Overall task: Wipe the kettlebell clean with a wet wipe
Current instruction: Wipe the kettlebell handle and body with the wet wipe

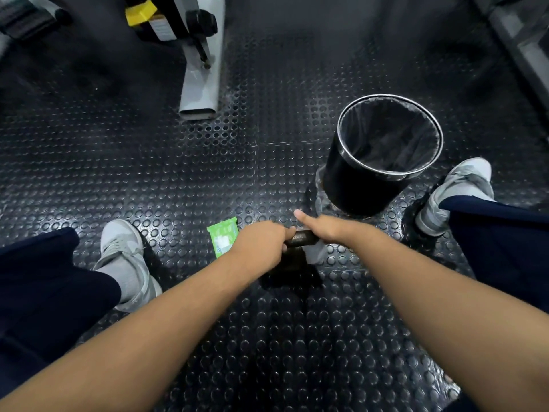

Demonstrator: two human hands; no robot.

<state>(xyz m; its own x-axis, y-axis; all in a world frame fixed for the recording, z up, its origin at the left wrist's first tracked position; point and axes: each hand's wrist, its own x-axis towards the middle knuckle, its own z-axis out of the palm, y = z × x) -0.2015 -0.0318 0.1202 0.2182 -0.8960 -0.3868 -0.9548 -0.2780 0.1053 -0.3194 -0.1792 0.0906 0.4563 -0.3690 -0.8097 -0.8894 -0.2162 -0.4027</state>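
Sitting on the studded rubber floor (208, 173) between the person's feet, near centre: the kettlebell (292, 264), black, body mostly lost in shadow. A short stretch of its handle (301, 239) shows between the two hands.

Left hand (261, 243): clenched round the left end of the handle, steadying it.

Right hand (323, 230): on the right end of the handle, thumb stuck out straight toward the far left. Fingers are hidden beneath the hand. A white wet wipe (316, 254) hangs out just below it, so the hand appears to be grasping the wipe against the handle.

Green wipe pack (224, 237) lies flat on the floor, just left of the left hand. A black bin (350, 185) with a liner stands beyond the kettlebell to the far right, near the right shoe (457, 191). Left shoe (124, 254) sits at near left. A grey machine leg (202, 84) sits well away at far left.

Judgement: wiping is in progress at the handle; the body looks not yet done.

Risks from here:
- A damp handle could slip in the left hand's grip, so the bell could tip or roll toward a foot.
- The loose tail of the wipe may drag on the floor, pick up grit and smear it back on.
- The dark body against the dark floor makes missed patches hard to spot, the underside above all.
- The arms could nudge the pack or the bin.
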